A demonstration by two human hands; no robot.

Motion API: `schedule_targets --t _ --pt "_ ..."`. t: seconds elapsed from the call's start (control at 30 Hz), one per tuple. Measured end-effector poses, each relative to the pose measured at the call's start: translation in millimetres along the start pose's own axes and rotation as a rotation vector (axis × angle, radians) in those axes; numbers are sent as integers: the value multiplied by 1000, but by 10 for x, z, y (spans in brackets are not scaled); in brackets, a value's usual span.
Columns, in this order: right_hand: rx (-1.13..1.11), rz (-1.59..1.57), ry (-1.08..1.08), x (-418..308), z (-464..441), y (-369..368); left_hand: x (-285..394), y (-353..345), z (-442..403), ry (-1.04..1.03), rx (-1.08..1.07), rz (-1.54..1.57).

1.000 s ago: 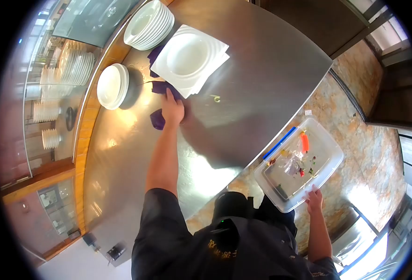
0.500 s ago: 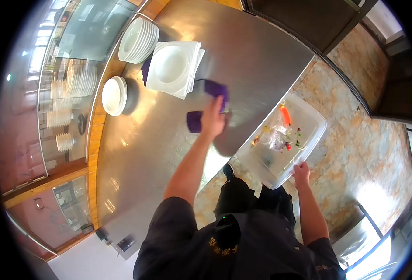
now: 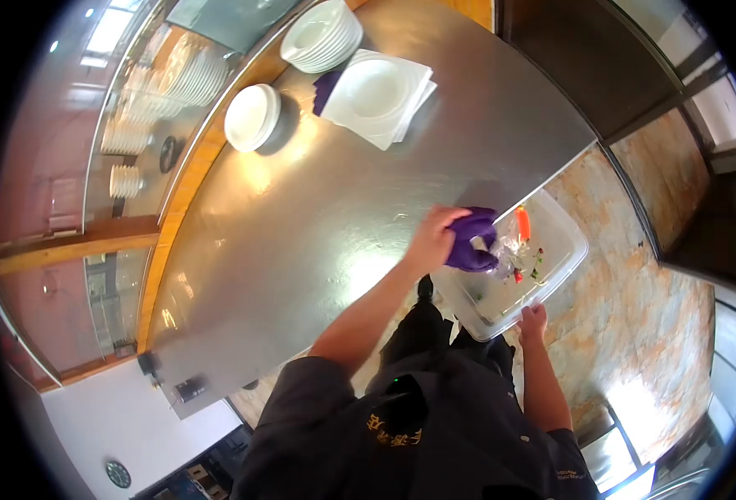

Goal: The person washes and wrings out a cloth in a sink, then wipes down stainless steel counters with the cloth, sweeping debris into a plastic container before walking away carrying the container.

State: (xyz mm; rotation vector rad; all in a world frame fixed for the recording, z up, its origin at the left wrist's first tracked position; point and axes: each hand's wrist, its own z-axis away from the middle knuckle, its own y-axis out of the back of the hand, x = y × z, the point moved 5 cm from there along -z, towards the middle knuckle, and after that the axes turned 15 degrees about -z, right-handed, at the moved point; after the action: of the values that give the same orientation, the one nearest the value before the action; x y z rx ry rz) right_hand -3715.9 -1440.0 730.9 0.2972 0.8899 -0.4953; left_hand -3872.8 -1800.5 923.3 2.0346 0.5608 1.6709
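Observation:
My left hand (image 3: 431, 238) is closed around a bunched purple cloth (image 3: 473, 238) at the table's edge, over the near side of a clear plastic bin (image 3: 569, 265). My right hand (image 3: 533, 320) grips the rim of that bin, which is held beside and against the table edge. Inside the bin lie an orange-red piece (image 3: 523, 225), crumpled clear plastic (image 3: 508, 255) partly behind the cloth, and several small red and green scraps (image 3: 536, 272).
The metal table (image 3: 301, 242) carries a stack of square white plates (image 3: 376, 90), a stack of white bowls (image 3: 324, 37) and smaller white dishes (image 3: 253, 117). Another purple cloth (image 3: 324, 90) sticks out beside the square plates. Behind glass stand more stacked dishes (image 3: 193, 75). Tiled floor (image 3: 626, 308) lies to the right.
My left hand has swept the purple cloth across the table to the bin's edge, and the cloth is now bunched up. My right hand still holds the bin. The camera view has turned somewhat.

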Motion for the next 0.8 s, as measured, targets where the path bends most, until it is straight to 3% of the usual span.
schedule_targets --t 0.07,0.17,0.2,0.3,0.37,0.4,0.57,0.6,0.73,0.8 --pt "-1 29 21 -28 -147 50 -475 480 46 144 25 96" --pt "-55 97 15 100 -108 125 -1318 1419 325 116 176 -270" --pt "-39 100 2 133 -69 131 -1862 1592 457 219 157 -288" --pt "-27 64 -50 254 48 75 -2753 1638 667 909 -38 -643" --pt "-38 42 -71 272 43 10 -2689 1212 584 964 28 -718" --pt "-44 41 -74 277 28 -15 -2306 1033 444 915 -1 -719" --pt "-5 94 -66 282 -133 55 -795 -445 149 223 -141 -702" --pt "15 104 -70 280 -166 81 -609 -818 148 168 -244 -624" --pt "45 -89 -59 177 -209 127 72 -1622 179 3 -121 -157" --pt "17 -132 -79 133 -308 215 394 -1579 98 -40 -69 47"
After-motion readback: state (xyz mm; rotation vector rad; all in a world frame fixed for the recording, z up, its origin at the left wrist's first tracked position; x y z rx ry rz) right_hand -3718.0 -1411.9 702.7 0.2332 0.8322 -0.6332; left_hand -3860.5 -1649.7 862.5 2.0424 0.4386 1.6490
